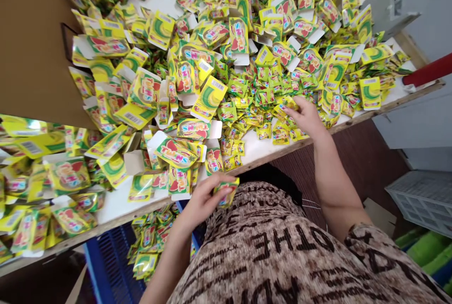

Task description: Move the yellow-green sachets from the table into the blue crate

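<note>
My left hand is closed around a small green and yellow box just off the table's front edge, close to my body. Fingers and palm cover part of that box. Over the pile of small candy packets, my right hand pinches a yellow candy packet between thumb and fingers. Loose yellow packets lie just below it. To the left of the pile, many printed "TWINS" boxes lie jumbled, several with white end flaps standing open.
A large brown carton stands at the left on the table. Under the table edge, a blue crate holds more packs. A red pole sits at the right, with a grey crate on the floor.
</note>
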`<state>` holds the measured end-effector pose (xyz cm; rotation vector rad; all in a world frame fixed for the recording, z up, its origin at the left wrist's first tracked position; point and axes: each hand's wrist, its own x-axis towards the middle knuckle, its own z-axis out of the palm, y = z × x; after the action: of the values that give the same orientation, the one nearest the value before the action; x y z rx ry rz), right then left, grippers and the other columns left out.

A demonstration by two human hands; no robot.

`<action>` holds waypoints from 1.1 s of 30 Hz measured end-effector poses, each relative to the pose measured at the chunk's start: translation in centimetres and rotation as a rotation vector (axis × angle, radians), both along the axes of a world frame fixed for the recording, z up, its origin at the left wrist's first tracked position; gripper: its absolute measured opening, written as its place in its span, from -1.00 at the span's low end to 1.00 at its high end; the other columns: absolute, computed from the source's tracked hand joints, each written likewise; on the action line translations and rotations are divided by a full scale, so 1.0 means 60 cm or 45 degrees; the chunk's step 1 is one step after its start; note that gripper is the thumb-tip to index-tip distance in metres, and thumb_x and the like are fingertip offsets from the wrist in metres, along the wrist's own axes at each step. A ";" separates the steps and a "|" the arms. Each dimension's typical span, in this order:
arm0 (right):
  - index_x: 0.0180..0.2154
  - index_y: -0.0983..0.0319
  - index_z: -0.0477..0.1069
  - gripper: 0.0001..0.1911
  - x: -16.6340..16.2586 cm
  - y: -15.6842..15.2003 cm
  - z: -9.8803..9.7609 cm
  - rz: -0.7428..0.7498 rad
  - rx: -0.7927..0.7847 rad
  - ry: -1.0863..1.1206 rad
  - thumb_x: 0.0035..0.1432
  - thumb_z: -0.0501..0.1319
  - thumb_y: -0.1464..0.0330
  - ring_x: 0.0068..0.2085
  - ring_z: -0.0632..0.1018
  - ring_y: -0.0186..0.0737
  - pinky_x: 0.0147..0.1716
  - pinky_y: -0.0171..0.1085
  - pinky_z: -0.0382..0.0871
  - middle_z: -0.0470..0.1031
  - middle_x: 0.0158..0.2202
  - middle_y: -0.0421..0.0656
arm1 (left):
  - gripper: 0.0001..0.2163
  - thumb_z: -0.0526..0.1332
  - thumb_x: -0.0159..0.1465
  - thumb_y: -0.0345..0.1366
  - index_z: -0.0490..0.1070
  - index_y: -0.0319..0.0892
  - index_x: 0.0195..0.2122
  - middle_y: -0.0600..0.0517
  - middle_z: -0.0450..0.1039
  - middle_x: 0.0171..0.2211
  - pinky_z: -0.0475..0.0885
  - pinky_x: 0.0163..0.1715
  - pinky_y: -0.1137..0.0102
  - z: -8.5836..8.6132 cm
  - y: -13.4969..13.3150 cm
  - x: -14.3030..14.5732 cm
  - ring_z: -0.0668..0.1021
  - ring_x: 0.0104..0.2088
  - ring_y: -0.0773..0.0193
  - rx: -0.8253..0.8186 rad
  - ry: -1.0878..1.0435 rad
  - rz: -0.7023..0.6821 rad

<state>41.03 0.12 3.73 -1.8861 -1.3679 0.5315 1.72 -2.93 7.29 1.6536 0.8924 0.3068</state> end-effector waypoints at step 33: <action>-0.27 0.21 0.47 -0.60 -0.119 -0.021 -0.070 -0.105 0.132 0.889 -0.13 0.50 0.20 -0.40 0.53 -0.21 -0.46 -0.17 0.55 0.55 -0.31 -0.15 | -0.90 0.32 0.15 -0.37 0.39 -0.15 -0.37 -0.02 0.45 -0.35 0.38 -0.23 0.32 -0.041 0.100 0.006 0.49 -0.27 0.16 0.920 0.278 0.839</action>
<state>33.88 -1.11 -0.45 -1.4555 -0.8317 0.9455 2.09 3.10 4.83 2.0164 1.6182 1.0060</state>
